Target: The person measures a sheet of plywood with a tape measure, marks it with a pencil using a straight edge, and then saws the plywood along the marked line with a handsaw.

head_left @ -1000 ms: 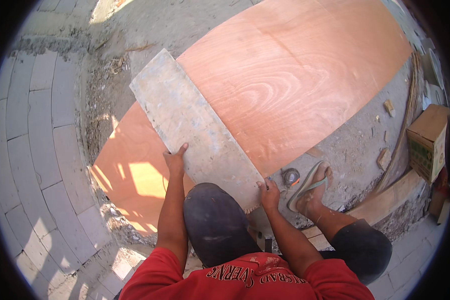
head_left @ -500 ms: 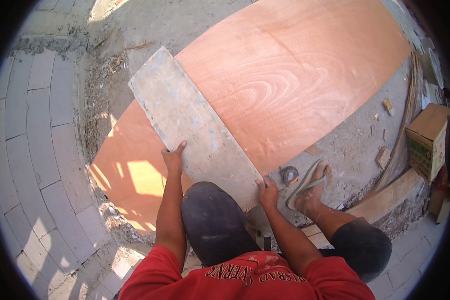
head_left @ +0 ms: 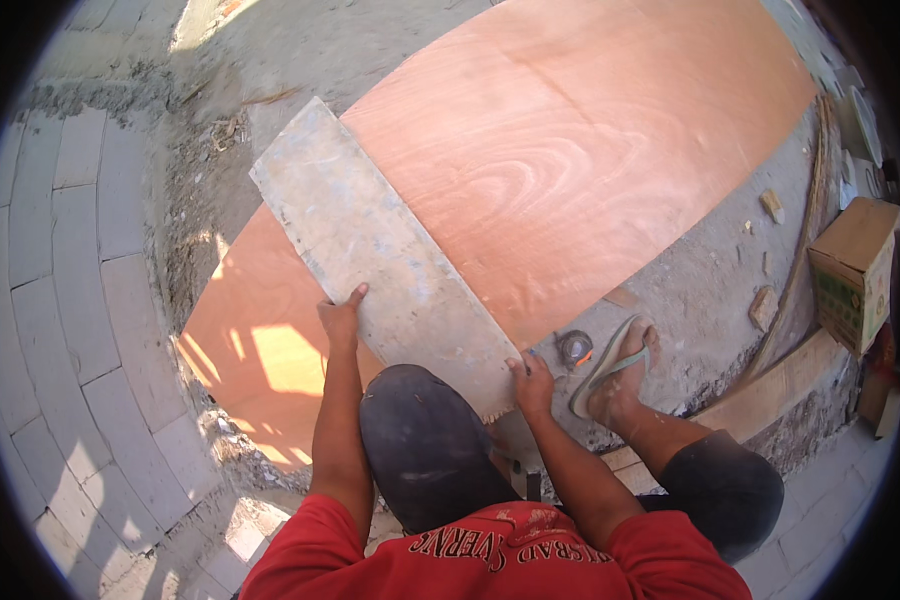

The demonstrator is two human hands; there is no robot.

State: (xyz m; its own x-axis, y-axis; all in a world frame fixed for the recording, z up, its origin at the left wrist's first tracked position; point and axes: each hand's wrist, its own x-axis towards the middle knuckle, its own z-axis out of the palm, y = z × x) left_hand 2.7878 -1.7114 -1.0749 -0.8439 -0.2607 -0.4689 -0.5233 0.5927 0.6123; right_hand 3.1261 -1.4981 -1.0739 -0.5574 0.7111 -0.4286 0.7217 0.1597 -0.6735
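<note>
A long grey board point(head_left: 390, 250), stained and worn, lies slantwise across a large reddish plywood sheet point(head_left: 590, 150) on the ground. My left hand point(head_left: 342, 318) grips the board's left edge, thumb on its top face. At the near right corner of the board, my right hand point(head_left: 533, 382) is closed with its thumb at the edge. A small dark tip shows by those fingers; its kind cannot be made out. Just right of that hand sits a round tape measure point(head_left: 574, 348), dark with an orange spot. My knee in dark cloth hides part of the board's near end.
My sandalled foot point(head_left: 625, 370) rests beside the tape measure. A cardboard box point(head_left: 855, 268) stands at the right, near a timber plank point(head_left: 770, 380) and broken brick pieces point(head_left: 763, 308). Pale paving blocks point(head_left: 75, 300) run along the left, with rubble at their edge.
The view has shifted slightly. Both hands keep their hold, and the board shows no clear movement across the plywood.
</note>
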